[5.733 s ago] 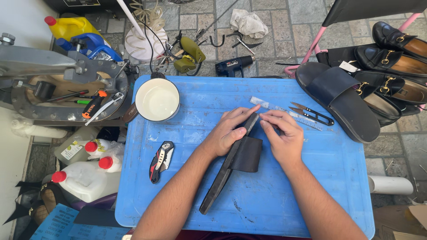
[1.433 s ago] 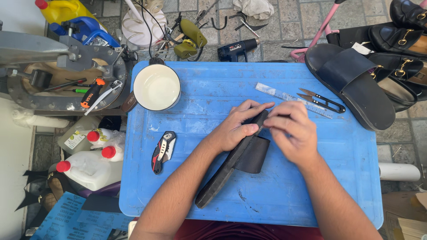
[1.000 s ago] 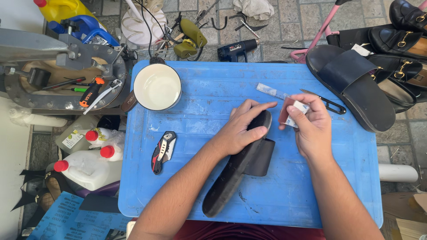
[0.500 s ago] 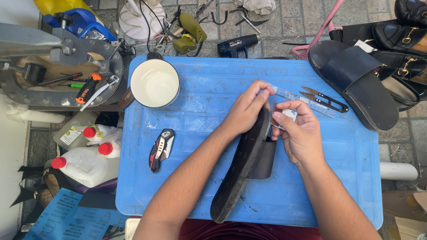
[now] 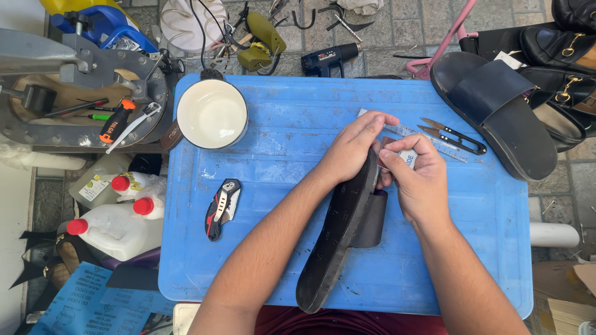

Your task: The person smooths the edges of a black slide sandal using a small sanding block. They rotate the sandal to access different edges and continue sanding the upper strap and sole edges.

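A black slide sandal (image 5: pixel 338 232) stands on its side edge on the blue table (image 5: pixel 279 149), sole turned to the left, strap to the right. My left hand (image 5: pixel 354 146) grips the sandal's far end from above. My right hand (image 5: pixel 417 177) is beside it, holding a small white tube (image 5: pixel 406 158) pressed against the sandal's upper edge near the toe.
A white bowl (image 5: pixel 212 115) sits at the table's far left. A folding knife (image 5: pixel 222 208) lies at the left. A clear ruler and thread snips (image 5: pixel 452 136) lie far right. Another black sandal (image 5: pixel 493 111) overhangs the right edge. Bottles (image 5: pixel 118 226) and a machine (image 5: pixel 74 93) stand left.
The sandal has been tipped from lying flat onto its side edge. My right hand picked up the small white tube from the right and brought it to the sandal's toe end.
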